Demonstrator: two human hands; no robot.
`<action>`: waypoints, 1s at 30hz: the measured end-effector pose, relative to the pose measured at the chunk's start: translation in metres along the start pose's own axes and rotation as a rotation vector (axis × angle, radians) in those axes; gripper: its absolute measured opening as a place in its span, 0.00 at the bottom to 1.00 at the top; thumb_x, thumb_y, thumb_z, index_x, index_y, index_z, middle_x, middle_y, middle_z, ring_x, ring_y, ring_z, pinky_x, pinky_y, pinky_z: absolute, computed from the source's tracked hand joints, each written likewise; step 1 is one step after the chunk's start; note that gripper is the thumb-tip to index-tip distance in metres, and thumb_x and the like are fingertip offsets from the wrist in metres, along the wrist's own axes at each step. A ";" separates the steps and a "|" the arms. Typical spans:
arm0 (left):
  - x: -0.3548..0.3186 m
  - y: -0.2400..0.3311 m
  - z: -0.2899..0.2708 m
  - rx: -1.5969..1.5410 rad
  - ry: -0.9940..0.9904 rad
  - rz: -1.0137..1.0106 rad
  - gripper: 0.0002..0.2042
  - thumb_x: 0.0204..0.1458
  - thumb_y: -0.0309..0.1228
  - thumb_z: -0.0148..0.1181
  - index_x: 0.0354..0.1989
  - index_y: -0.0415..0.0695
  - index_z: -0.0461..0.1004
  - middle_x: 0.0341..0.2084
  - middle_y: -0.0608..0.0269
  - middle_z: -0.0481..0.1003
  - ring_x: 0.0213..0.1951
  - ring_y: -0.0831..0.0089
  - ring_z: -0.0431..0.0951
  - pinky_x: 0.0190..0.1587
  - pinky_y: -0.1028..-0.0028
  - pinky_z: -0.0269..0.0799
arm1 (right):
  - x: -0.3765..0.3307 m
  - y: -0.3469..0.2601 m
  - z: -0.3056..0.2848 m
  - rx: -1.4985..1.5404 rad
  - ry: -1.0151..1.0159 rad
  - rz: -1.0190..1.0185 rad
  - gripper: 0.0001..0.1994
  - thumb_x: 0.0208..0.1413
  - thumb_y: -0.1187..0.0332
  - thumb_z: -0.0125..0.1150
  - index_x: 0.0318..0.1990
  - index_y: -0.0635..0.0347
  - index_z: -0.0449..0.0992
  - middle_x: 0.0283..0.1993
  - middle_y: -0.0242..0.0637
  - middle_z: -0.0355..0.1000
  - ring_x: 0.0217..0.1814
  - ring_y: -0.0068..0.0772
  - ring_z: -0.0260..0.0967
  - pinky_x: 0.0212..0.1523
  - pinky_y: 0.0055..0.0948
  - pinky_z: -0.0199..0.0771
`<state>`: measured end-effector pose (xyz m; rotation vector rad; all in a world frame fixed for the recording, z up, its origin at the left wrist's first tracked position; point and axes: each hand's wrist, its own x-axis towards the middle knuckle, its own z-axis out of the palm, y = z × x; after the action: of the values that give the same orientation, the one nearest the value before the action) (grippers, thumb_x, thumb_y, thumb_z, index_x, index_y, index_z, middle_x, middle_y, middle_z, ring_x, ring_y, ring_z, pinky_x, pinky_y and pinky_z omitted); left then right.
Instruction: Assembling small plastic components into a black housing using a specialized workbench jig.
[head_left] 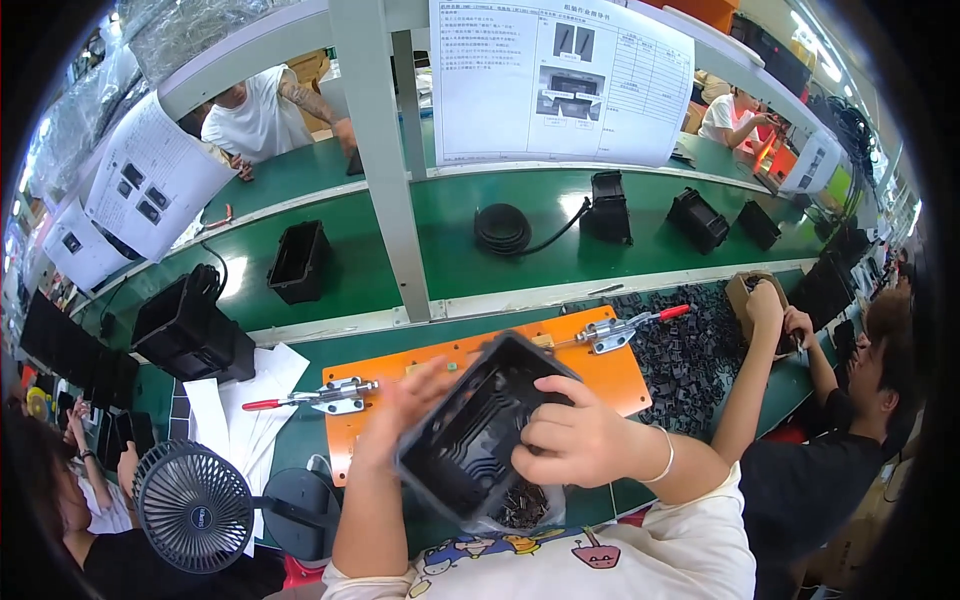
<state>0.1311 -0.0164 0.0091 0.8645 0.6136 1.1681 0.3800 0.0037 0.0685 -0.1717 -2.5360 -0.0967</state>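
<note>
A black plastic box (462,440), open at the top with ridges inside, is tilted in front of me above the near bench edge. My right hand (570,435) grips its right wall, fingers curled over the rim into the box. Along the box's left side is my left hand (405,400), blurred by motion, its fingers looking stretched out; whether it touches the box I cannot tell. Behind the box lies an orange fixture plate (610,385) with two toggle clamps, the left clamp (345,395) and the right clamp (612,333), both with red handles.
Small dark metal parts (522,505) lie in a plastic bag below the box. Many small black parts (690,350) cover the bench at right, where a co-worker's hands reach into a carton (740,300). A fan (195,505) stands left; more black housings (298,262) sit on the green line.
</note>
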 end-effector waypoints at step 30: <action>-0.001 -0.046 -0.008 0.993 0.355 0.673 0.30 0.59 0.57 0.39 0.48 0.38 0.69 0.58 0.44 0.63 0.60 0.53 0.63 0.63 0.59 0.52 | -0.122 0.022 0.008 -0.192 0.394 1.285 0.12 0.44 0.70 0.68 0.37 0.61 0.75 0.34 0.42 0.71 0.35 0.43 0.73 0.38 0.36 0.74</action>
<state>0.1483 -0.0220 -0.0339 1.8158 1.3074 1.6520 0.4788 0.0134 -0.0062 -1.5945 -1.6210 0.1266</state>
